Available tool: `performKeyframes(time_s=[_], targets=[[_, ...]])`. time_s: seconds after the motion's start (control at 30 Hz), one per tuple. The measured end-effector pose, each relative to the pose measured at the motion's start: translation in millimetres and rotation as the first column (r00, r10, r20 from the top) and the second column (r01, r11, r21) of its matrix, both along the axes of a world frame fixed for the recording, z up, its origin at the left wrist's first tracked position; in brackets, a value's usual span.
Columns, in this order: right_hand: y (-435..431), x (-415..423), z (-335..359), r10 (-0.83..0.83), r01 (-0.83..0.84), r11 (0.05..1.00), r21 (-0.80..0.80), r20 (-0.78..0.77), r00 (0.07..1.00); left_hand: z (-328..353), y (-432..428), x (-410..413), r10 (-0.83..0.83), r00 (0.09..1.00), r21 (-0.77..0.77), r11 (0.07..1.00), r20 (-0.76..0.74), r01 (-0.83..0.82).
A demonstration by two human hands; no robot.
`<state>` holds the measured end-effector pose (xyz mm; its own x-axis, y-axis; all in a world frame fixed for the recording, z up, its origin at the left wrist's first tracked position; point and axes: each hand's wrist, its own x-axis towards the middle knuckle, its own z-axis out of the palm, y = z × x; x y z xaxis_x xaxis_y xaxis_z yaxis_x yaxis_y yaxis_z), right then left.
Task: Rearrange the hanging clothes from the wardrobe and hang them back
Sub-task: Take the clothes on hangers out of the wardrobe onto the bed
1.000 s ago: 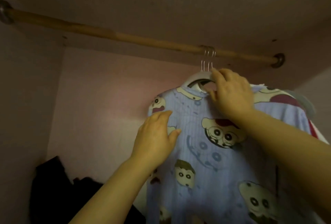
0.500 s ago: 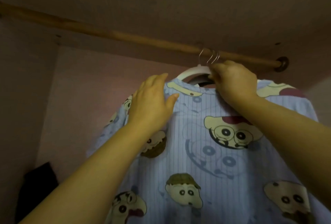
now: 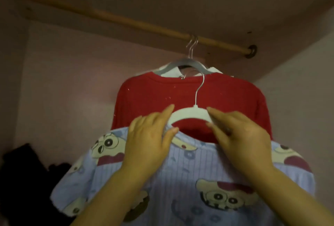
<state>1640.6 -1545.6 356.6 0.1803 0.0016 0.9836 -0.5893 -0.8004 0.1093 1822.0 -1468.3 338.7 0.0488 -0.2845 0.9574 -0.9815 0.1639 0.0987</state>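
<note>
The blue shirt [image 3: 180, 180], on its white hanger [image 3: 191, 114], is gripped at both shoulders by the left hand [image 3: 150, 141] and right hand [image 3: 240, 139], unhooked below the rod [image 3: 126, 21]; the red shirt [image 3: 162, 99] is seen hung near the rod's right end, and rehanging is not yet done.

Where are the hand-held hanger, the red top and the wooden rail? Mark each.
held hanger [image 3: 189, 114]: head view, on the top of its white arch.
red top [image 3: 162, 99]: head view, on its chest fabric.
wooden rail [image 3: 126, 20]: head view, on its middle stretch.
</note>
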Motion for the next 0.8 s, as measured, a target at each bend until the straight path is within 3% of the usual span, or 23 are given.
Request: performKeyframes(time_s=[0.27, 0.47, 0.67, 0.8], targets=[[68.2, -118.2, -108.1, -0.07, 0.078, 0.972, 0.223, -0.044, 0.997, -98.9, 49.9, -112.9, -0.145, 0.988, 0.135, 0.979, -0.056, 0.152], [151.4, -240.3, -177.3, -0.129, 0.119, 0.932, 0.343, 0.006, 0.992, -160.4, 116.6, -236.1, -0.225, 0.967, 0.188, 0.951, -0.116, 0.244], [236.1, -350.6, -209.9, -0.225, 0.206, 0.866, 0.455, -0.013, 0.974, -186.5, 173.6, -341.8, -0.312, 0.937, 0.306, 0.887, -0.158, 0.347], [291.6, -409.7, -215.0, -0.369, 0.345, 0.807, 0.478, -0.047, 0.928, -191.3, 202.9, -400.4, -0.42, 0.893, 0.296, 0.843, -0.161, 0.449]])
